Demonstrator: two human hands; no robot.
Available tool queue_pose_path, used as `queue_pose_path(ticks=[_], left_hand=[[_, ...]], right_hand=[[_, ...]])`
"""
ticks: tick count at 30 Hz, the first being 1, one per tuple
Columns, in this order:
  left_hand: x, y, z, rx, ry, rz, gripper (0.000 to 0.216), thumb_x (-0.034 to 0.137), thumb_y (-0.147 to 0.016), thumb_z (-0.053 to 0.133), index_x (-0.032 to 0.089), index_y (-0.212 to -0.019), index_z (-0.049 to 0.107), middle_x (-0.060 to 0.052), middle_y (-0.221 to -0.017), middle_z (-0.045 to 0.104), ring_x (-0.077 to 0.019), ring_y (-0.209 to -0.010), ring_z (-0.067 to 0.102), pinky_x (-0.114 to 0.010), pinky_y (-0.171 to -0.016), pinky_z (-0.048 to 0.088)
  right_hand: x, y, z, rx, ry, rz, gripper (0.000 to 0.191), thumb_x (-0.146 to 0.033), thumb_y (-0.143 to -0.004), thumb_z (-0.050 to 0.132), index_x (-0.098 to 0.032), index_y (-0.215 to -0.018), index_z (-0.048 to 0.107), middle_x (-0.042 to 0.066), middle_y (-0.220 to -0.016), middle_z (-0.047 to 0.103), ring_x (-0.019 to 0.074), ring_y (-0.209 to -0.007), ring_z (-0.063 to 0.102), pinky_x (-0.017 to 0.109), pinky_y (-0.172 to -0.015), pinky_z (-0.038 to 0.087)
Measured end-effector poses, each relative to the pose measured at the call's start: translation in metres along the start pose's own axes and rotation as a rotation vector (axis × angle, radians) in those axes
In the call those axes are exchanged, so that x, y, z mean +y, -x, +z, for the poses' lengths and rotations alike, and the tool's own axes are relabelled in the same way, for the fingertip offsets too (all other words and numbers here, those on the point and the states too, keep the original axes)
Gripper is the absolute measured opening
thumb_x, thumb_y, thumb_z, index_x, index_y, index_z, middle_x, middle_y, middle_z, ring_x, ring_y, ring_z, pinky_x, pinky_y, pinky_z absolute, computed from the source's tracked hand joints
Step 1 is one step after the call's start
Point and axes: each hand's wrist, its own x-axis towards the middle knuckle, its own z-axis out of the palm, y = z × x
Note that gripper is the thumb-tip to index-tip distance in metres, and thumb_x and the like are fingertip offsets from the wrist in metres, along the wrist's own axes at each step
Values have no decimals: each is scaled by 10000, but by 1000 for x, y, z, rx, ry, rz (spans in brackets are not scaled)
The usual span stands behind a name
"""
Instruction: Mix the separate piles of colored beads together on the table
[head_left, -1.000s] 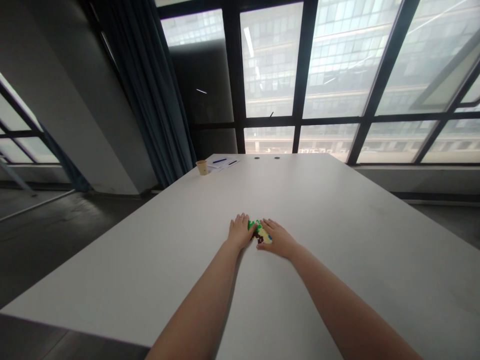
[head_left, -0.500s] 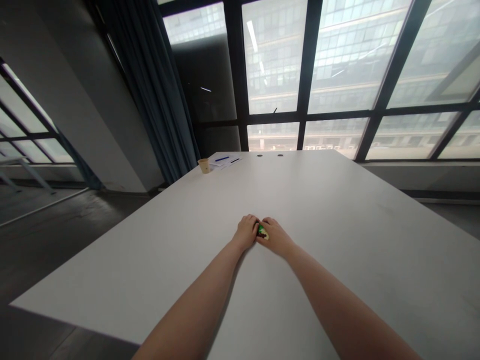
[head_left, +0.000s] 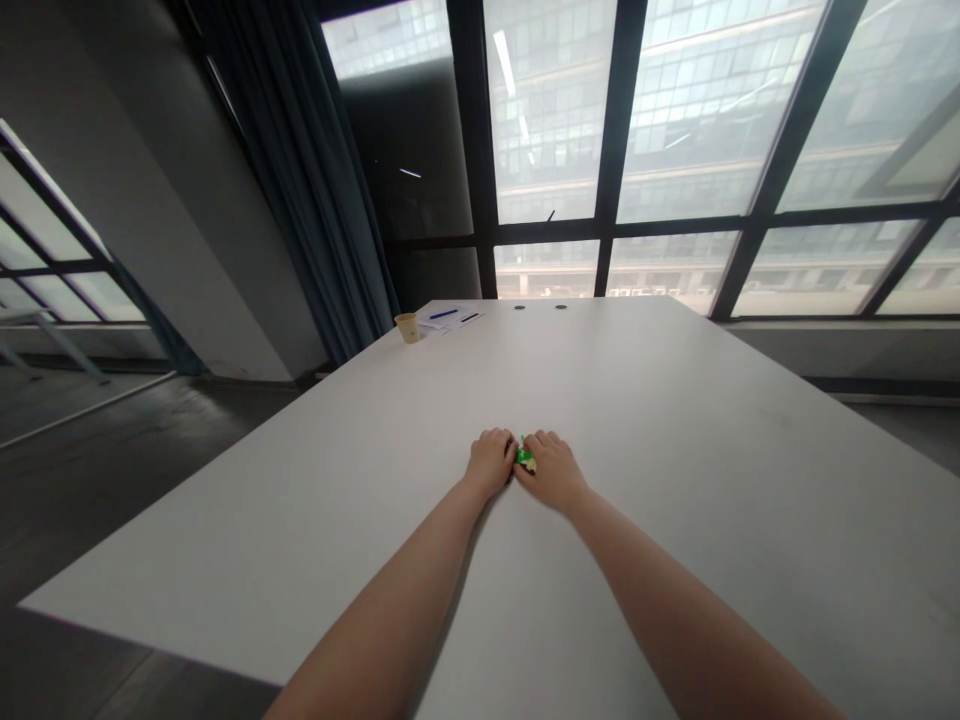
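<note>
Between my hands, low over the middle of the white table [head_left: 360, 500], is a small green, cream and dark brown thing [head_left: 525, 459], perhaps a wrapped snack. My fingers cover much of it, so its kind and full shape stay unclear. My left hand [head_left: 490, 462] is closed, its curled fingertips at the left side of the thing. From the right, my right hand [head_left: 553, 472] is closed over it, thumb on the near side and fingers on the far side. The two hands almost touch.
Toward the table's far left corner stands a beige paper cup [head_left: 407, 328] beside papers [head_left: 442, 322] with a blue pen [head_left: 443, 313] and a dark pen [head_left: 470, 317] on them. Two dark round discs [head_left: 561, 307] lie along the far edge. Windows and a blue curtain [head_left: 300, 180] rise behind.
My right hand has turned over the thing, its fingers now further across the top. More green shows at the far side and less cream and brown. My left hand has barely shifted.
</note>
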Motion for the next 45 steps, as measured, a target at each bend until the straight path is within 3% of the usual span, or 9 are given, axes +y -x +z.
queue_pose_path(ticks=[8, 14, 19, 24, 28, 32, 36, 39, 45], left_hand=[[8, 4, -7, -40, -50, -30, 264, 308, -881, 305, 183, -868, 537, -68, -925, 597, -184, -896, 529, -286, -764, 390], [11, 5, -6, -44, 86, -28, 211, 227, -858, 318, 172, -844, 521, -68, -909, 595, -163, -856, 551, -276, -766, 407], [9, 0, 0, 86, 495, -23, 183, 199, -832, 321, 182, -846, 503, -32, -856, 596, -131, -819, 556, -273, -765, 435], [-5, -7, -12, 95, 826, -246, 222, 202, -850, 262, 177, -962, 452, -45, -877, 606, -117, -716, 576, -267, -668, 470], [-18, 2, -31, 141, 417, -194, 236, 161, -834, 296, 163, -956, 498, -85, -948, 582, -158, -888, 547, -304, -816, 420], [-16, 19, -40, -42, -43, -302, 283, 353, -826, 406, 137, -944, 546, -169, -1046, 535, -272, -1008, 493, -393, -856, 370], [-9, 31, -46, -238, -65, -295, 573, 600, -684, 501, 123, -999, 539, -197, -1079, 509, -320, -1011, 491, -390, -830, 378], [-4, 36, -52, -332, -38, -218, 695, 627, -509, 630, 145, -1001, 535, -158, -1097, 490, -314, -1005, 486, -353, -808, 399], [-1, 38, -54, -362, 46, -147, 472, 366, -547, 688, 174, -956, 551, -91, -1036, 509, -245, -952, 508, -302, -799, 413]], right_hand=[[4, -4, 6, 21, -104, -95, 52, -227, -785, 496, -186, -780, 528, 41, -832, 535, 167, -826, 446, 277, -765, 353], [3, -6, 11, 32, -275, -152, 109, -142, -806, 448, -175, -779, 548, 35, -805, 537, 146, -809, 473, 258, -765, 373], [3, -10, -2, 51, -451, -33, 145, -170, -811, 435, -178, -770, 574, 12, -746, 575, 120, -720, 514, 222, -695, 398], [20, -19, -29, -53, -370, 208, 237, -244, -834, 387, -181, -825, 615, 2, -747, 621, 114, -693, 561, 200, -646, 407], [41, -20, -43, -228, -138, 339, 218, -226, -784, 465, -151, -875, 647, 86, -882, 640, 165, -815, 586, 240, -707, 410], [49, -14, -48, -357, -58, 344, 383, -420, -703, 584, -88, -885, 644, 187, -975, 601, 234, -841, 581, 303, -706, 428], [36, -7, -47, -480, -27, 251, 694, -524, -468, 732, -118, -1012, 590, 162, -1060, 560, 244, -888, 560, 307, -736, 443], [20, -3, -40, -463, -28, 216, 801, -462, -329, 797, -142, -1027, 567, 157, -1087, 536, 253, -883, 558, 323, -736, 454], [0, 0, -34, -428, -77, 186, 618, -381, -442, 763, -135, -978, 581, 144, -1033, 546, 218, -818, 572, 293, -716, 456]])
